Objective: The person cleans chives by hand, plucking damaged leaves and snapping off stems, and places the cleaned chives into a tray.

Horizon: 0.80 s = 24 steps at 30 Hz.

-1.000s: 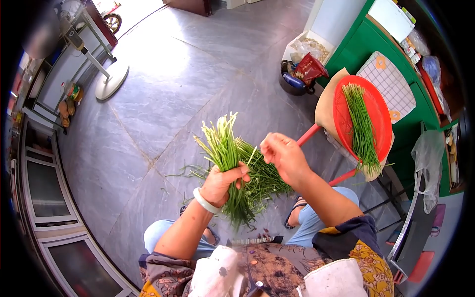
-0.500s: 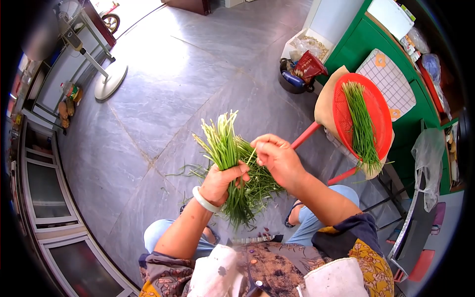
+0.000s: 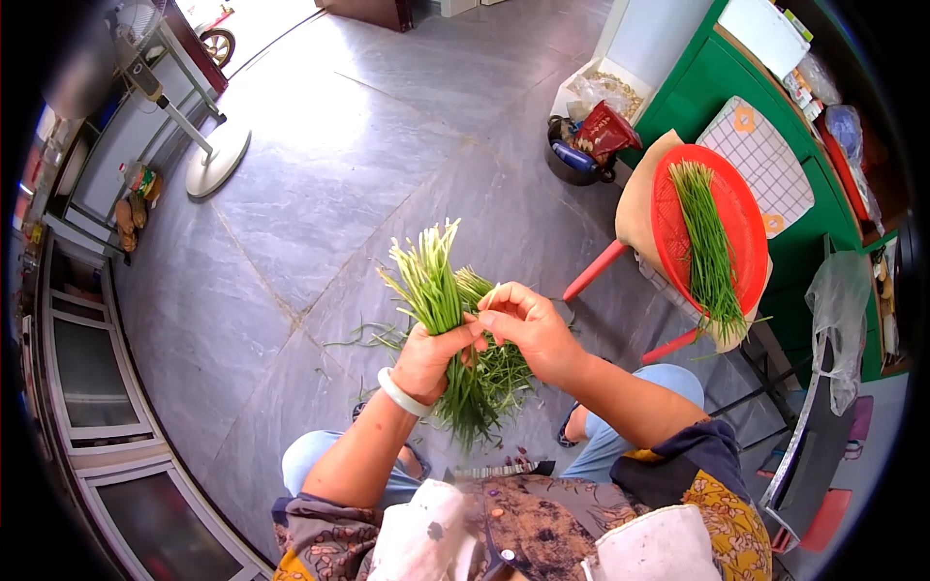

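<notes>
My left hand (image 3: 426, 360), with a pale bangle (image 3: 403, 395) on its wrist, is closed round a bunch of garlic chives (image 3: 426, 276). The pale cut ends point up and away from me; the dark green leaves hang below the fist. My right hand (image 3: 533, 334) is pinched, its fingertips at my left thumb and beside the bunch. What lies between those fingertips is too small to make out. Behind and below both hands, a loose heap of chives (image 3: 509, 363) lies on the floor, partly hidden by them.
A red basket (image 3: 746, 208) to the right holds a laid-out bunch of chives (image 3: 707, 242) and rests on a stool with red legs (image 3: 593, 271). Beyond it stand a dark pot (image 3: 572, 167) and a green cabinet (image 3: 693, 87). A fan base (image 3: 219, 160) stands at the left.
My right hand has come down and slightly left, to my left thumb. The pale stalk seen at its fingertips earlier no longer shows clearly. My left hand keeps its hold on the bunch.
</notes>
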Motion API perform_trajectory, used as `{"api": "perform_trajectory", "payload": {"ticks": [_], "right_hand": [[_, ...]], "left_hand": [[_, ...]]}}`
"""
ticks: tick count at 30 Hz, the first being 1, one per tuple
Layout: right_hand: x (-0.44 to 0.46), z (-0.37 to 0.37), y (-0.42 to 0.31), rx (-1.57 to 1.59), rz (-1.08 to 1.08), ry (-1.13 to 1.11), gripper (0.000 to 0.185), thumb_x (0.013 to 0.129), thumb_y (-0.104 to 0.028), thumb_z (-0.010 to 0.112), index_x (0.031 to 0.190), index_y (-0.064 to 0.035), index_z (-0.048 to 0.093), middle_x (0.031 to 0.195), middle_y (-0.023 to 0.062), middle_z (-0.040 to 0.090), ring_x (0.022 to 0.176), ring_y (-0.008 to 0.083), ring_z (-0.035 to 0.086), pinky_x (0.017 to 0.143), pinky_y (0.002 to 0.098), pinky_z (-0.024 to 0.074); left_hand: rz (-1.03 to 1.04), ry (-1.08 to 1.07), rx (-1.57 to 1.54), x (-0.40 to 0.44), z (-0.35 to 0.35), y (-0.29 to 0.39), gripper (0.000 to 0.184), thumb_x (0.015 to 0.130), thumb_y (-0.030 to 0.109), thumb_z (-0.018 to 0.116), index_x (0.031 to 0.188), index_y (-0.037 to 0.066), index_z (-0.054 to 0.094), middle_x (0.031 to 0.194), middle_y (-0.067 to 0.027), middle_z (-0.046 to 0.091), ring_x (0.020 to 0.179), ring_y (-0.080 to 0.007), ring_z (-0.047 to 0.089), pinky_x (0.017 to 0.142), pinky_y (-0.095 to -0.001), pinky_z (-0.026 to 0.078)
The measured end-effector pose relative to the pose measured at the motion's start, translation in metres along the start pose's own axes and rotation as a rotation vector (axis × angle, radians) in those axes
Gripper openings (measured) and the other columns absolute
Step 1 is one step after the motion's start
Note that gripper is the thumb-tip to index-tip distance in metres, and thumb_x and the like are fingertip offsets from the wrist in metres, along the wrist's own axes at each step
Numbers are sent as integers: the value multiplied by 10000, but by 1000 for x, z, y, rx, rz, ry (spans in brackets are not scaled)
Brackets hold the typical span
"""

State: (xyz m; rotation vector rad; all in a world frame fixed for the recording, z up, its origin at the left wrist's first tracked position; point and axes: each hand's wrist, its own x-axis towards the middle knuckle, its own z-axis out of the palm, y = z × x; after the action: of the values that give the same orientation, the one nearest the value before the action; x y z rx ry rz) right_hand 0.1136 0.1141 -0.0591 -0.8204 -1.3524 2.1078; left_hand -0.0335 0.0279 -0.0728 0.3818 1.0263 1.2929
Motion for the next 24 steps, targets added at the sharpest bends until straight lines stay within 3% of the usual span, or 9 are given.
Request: {"api": "perform_trajectory", "payload": {"ticks": [5,10,12,15,16,19,22,23,24], "right_hand": [[10,-12,-3,-167,-39,80,82,912,-124,581,908,-43,593,790,-3,576,667,56,479,619,206,410],[26,-32,-15,102,-144,233,158,952,-150,520,837,-54,569,747,4,549,623,73,458,595,204,397],[26,-50,-17,179,-174,99,157,945,-163,538,840,-56,583,756,-5,554,629,69,460,598,212,392],[16,-35,-10,-165,-83,105,153,939,-176,557,885,-43,611,781,-16,568,654,64,471,625,214,395],[10,-19,-17,-152,-50,93,133,932,-149,553,932,-37,625,829,-14,579,737,73,491,707,217,415],[0,-3,-18,-115,47,-87,158,947,-172,546,991,-34,610,923,5,599,808,75,510,748,228,431],[9,-9,-8,-112,-55,-15,197,967,-200,509,999,-31,603,812,10,575,824,86,530,763,244,424],[15,-9,-8,122,-140,21,194,977,-210,484,983,-44,584,795,32,575,737,117,546,706,260,449],[16,-10,-21,220,-96,55,184,975,-205,484,979,-47,579,788,37,575,706,126,543,680,271,452]], "left_hand": [[-12,-40,27,0,-1,0,96,845,116,648,913,50,633,745,-33,633,660,-107,570,591,-235,425],[-54,-42,17,-2,-3,2,111,838,109,653,930,52,627,749,-39,637,670,-114,578,597,-249,435],[-50,-34,3,-3,-4,1,111,839,111,656,929,52,627,748,-37,637,672,-117,580,597,-251,436],[-39,-30,-35,-3,-5,3,111,840,115,658,927,53,627,762,-38,639,675,-121,582,597,-253,438],[-37,-30,-51,-2,-5,3,111,841,117,658,927,54,626,769,-39,640,677,-123,582,597,-254,438],[5,-80,-74,0,-6,-1,116,850,110,647,949,52,630,794,-51,648,688,-125,583,595,-253,437],[3,-120,-82,-2,3,3,136,860,100,628,983,43,634,857,-65,654,671,-125,563,597,-254,438],[-16,-171,-106,-1,-2,1,168,864,96,615,1017,26,633,933,-76,652,666,-132,553,597,-255,440],[-16,-190,-98,-2,-2,1,182,862,114,616,1020,26,631,904,-83,651,643,-131,541,585,-261,433]]}}
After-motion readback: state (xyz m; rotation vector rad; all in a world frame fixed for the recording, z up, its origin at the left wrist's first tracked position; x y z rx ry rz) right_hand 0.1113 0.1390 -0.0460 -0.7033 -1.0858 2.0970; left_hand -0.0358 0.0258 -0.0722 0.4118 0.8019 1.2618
